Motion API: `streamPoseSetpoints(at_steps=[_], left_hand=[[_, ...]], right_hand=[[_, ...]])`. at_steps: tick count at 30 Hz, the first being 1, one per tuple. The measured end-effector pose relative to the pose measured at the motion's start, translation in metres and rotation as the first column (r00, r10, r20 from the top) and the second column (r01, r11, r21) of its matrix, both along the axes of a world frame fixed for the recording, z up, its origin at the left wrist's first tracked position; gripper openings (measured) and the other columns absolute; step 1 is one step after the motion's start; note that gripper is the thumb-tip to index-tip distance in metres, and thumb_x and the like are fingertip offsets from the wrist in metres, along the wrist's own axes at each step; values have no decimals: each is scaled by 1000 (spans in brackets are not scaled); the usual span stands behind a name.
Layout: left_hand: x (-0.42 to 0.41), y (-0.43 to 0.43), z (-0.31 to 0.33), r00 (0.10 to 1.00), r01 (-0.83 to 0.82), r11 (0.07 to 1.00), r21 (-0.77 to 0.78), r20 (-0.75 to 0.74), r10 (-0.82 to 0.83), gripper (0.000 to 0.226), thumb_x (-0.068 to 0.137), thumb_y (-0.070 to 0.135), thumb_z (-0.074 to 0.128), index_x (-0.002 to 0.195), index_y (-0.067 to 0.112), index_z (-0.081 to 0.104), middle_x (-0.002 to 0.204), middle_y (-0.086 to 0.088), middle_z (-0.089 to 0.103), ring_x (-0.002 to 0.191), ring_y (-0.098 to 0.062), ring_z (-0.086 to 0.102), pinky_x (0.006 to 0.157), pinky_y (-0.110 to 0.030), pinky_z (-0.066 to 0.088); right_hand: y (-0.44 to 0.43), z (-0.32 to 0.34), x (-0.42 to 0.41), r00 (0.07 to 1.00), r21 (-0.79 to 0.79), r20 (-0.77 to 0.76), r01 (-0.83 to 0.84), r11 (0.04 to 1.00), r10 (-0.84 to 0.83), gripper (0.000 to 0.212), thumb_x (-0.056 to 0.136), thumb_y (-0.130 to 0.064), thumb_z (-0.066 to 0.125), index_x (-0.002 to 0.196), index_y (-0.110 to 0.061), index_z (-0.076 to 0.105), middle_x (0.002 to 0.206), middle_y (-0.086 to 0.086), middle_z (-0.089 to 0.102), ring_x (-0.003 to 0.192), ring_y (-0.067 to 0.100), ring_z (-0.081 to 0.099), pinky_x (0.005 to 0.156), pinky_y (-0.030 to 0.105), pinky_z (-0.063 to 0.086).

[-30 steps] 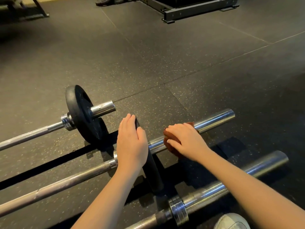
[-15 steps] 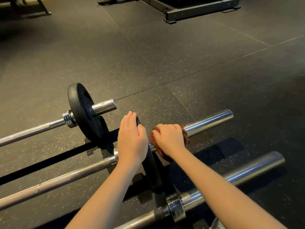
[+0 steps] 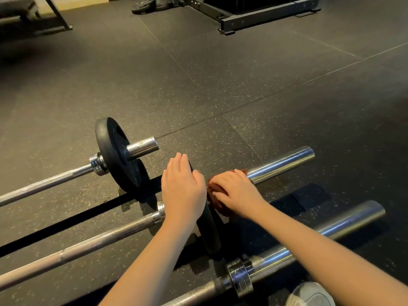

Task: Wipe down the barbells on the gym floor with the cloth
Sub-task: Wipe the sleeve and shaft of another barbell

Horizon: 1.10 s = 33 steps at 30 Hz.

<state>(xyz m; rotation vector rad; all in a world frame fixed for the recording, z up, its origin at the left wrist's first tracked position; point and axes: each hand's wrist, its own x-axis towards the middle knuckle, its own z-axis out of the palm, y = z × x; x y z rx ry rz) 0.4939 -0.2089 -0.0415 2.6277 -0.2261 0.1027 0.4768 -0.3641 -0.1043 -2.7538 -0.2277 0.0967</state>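
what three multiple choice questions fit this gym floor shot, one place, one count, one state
1. Where is the cloth? A. on the shoe B. on the far barbell's plate C. on the middle barbell's sleeve
2. How many barbells lie on the floor? A. three B. two C. five
3. What is the left hand doing? A. hanging free B. resting on the middle barbell's plate C. holding the cloth
Key: 1 C, the right hand presses it on that chrome sleeve; 2 A, far bar, middle bar and near bar show; 3 B, its palm lies on the black plate's rim.
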Motion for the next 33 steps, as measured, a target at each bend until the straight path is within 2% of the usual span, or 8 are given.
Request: streamPoseSetpoints(at_steps=[5, 10, 13, 15, 20, 25, 31, 33], left_hand=[[3, -4, 3, 1000, 17, 996, 86, -16, -16, 54, 99, 25, 30, 149, 5, 27, 157, -8, 26, 145, -22, 19, 119, -39, 16], [2, -3, 7, 999, 32, 981, 190, -5, -32, 52, 97, 24, 31, 144, 2, 35, 151, -11, 35, 140, -25, 29, 116, -41, 23], [5, -5, 11, 998, 58, 958, 280, -22, -54, 48, 95, 28, 25, 131, 2, 44, 138, -13, 46, 129, -28, 40, 109, -42, 31], [7, -11, 12, 995, 97, 934, 344, -40, -89, 49, 98, 29, 24, 138, 4, 39, 146, -12, 39, 136, -28, 32, 115, -41, 25], [6, -21, 15, 991, 131, 856, 500, -39, -128, 52, 101, 35, 31, 144, 6, 34, 151, -9, 33, 142, -26, 24, 119, -40, 16], [11, -27, 21, 971, 232, 738, 634, -100, -219, 52, 102, 41, 27, 139, 7, 41, 144, -7, 42, 141, -28, 26, 118, -41, 17], [14, -42, 16, 885, 450, 559, 697, -263, -385, 51, 103, 41, 25, 143, 10, 34, 145, -5, 41, 138, -24, 32, 116, -39, 19], [14, -51, 6, 830, 551, 546, 631, -350, -434, 47, 102, 42, 30, 139, 12, 37, 139, -3, 45, 131, -22, 39, 110, -36, 27]], right_hand=[[-14, -4, 8, 907, 56, 83, 409, 911, -412, 28, 99, -30, 39, 119, -28, 58, 117, -10, 61, 120, 15, 48, 114, 41, 23], [-29, -6, -8, 996, 56, 30, 87, 995, -89, 31, 97, -28, 46, 127, -29, 54, 133, -13, 51, 133, 11, 37, 119, 39, 11], [-54, -10, 3, 953, 60, 56, 294, 954, -297, 27, 99, -30, 42, 122, -28, 56, 123, -10, 57, 126, 16, 44, 117, 40, 17], [-40, -10, 0, 898, 81, 41, 435, 897, -439, 31, 100, -38, 38, 124, -28, 54, 129, -8, 53, 134, 19, 36, 119, 45, 12], [-55, -11, -7, 977, -17, 53, 207, 978, -206, 40, 96, -51, 39, 127, -28, 52, 130, -10, 50, 131, 14, 37, 117, 40, 12], [-78, -15, 3, 861, 55, 126, 490, 870, -493, 33, 98, -38, 36, 118, -22, 57, 122, -4, 57, 126, 18, 43, 117, 43, 24], [-95, -14, -15, 978, 43, 110, 173, 984, -177, 40, 99, -33, 47, 137, -21, 48, 147, -4, 42, 142, 15, 28, 119, 33, 13], [-121, -14, -12, 956, 12, 125, 267, 964, -266, 39, 99, -32, 46, 136, -20, 48, 149, -1, 41, 143, 16, 27, 120, 35, 16]])
